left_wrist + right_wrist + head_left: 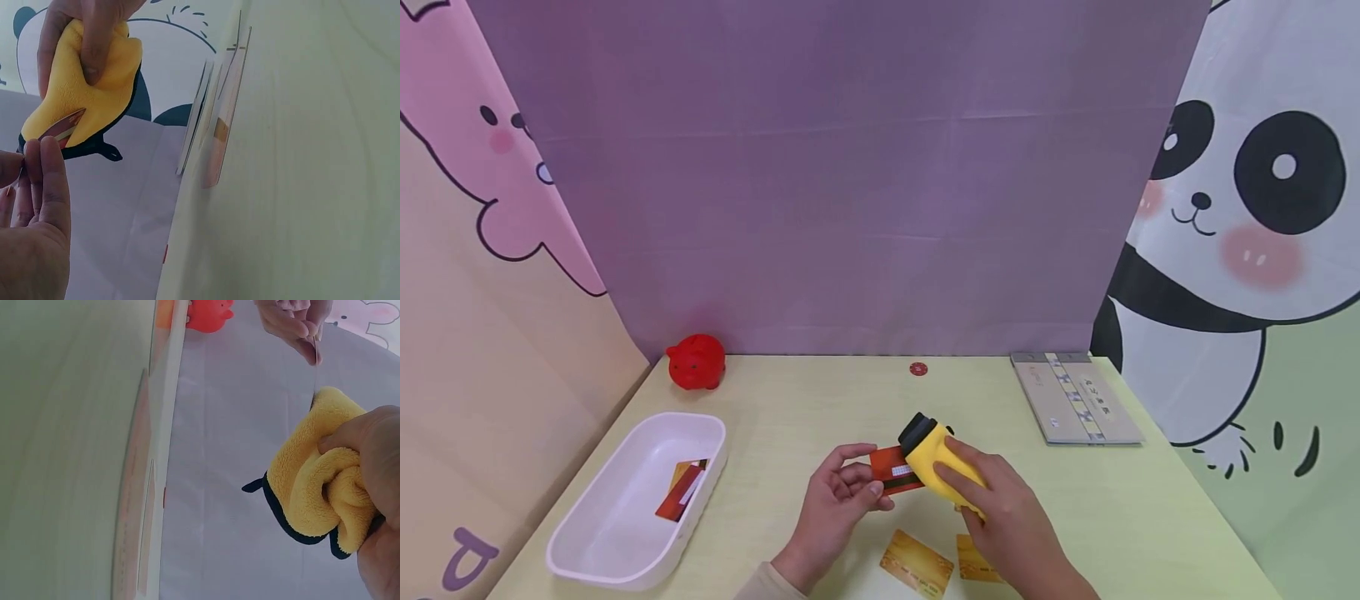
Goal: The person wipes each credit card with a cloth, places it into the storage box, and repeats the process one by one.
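Above the table's front middle, my left hand (pixel 835 504) pinches the left end of a red bank card (pixel 887 462) with a dark stripe and a white strip. My right hand (pixel 1018 525) grips a bunched yellow cleaning cloth (pixel 942 467) with black edging. The cloth wraps the card's right end and hides it. In the left wrist view, the cloth (pixel 94 94) folds around the card just beyond the left fingertips (pixel 53 156). From the right wrist, the card appears edge-on between the cloth (pixel 312 462) and the left hand (pixel 297 325). Two gold cards (pixel 917 564) (pixel 976 562) lie on the table below.
A white plastic bin (pixel 602 500) on the left contains a few red and gold cards (pixel 683 492). Behind it sits a red piggy bank (pixel 697 362). A red round chip (pixel 918 368) lies at the back edge, and a grey notebook (pixel 1075 400) at the back right.
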{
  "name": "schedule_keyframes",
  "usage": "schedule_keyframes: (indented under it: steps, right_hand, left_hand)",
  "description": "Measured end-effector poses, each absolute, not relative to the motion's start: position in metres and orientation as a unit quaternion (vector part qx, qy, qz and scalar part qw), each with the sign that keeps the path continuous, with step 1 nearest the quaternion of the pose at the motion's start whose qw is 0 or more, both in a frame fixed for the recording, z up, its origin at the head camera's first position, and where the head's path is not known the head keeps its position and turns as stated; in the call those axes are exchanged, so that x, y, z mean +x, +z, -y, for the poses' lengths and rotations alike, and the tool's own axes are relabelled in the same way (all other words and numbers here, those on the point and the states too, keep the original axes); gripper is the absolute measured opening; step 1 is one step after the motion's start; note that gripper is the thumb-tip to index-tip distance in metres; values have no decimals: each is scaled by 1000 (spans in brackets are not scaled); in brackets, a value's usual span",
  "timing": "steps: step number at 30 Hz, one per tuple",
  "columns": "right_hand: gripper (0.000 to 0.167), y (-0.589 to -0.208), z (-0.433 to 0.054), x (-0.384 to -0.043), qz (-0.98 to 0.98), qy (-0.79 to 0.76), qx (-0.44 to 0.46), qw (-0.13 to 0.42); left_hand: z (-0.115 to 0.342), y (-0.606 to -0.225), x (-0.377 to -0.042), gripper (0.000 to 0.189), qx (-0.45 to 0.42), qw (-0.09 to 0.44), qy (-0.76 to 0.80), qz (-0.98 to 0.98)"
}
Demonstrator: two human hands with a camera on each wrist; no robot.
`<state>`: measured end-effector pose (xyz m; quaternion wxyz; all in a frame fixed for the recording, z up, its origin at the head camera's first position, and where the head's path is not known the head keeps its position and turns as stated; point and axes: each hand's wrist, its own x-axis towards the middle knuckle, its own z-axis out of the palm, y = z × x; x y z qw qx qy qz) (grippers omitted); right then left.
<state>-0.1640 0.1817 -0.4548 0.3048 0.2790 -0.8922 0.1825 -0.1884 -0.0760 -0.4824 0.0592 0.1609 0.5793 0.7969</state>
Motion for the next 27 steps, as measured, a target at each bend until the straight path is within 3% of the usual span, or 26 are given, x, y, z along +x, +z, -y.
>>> schedule_keyframes:
  steps: [8, 27]
  right_hand:
    - [76, -457, -190, -168, 898, 177, 263, 304]
    - [69, -451, -217, -176, 904, 217, 185, 319]
  left_hand:
    - [78, -482, -188, 49, 163, 51, 796, -581]
    - [91, -467, -191, 36, 122, -35, 773, -621]
